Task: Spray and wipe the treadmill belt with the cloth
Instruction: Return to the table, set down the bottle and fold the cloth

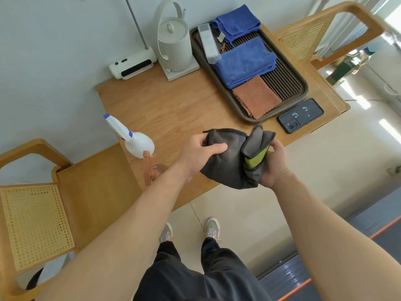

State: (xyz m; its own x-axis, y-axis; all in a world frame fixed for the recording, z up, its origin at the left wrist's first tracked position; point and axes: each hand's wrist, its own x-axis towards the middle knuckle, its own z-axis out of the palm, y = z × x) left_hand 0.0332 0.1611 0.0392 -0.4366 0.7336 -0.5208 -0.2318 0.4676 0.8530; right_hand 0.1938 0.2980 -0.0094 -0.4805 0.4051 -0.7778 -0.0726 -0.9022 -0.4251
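I hold a dark grey cloth point(225, 164) with a lime-green inner face over the near edge of the wooden table point(165, 109). My left hand point(201, 153) pinches its left part, thumb lying on top. My right hand point(273, 166) grips the bunched right part from below. A white spray bottle point(132, 137) with a blue nozzle stands near the table's left edge, apart from both hands. The treadmill belt point(303, 276), dark with an orange stripe, shows at the lower right on the floor.
A dark tray point(303, 88) holds blue cloths point(245, 61), an orange cloth point(256, 98) and a remote. A phone point(301, 116) lies beside it. A white kettle point(173, 44) and a small white device point(132, 65) stand at the back. Wooden cane chairs point(36, 222) flank the table.
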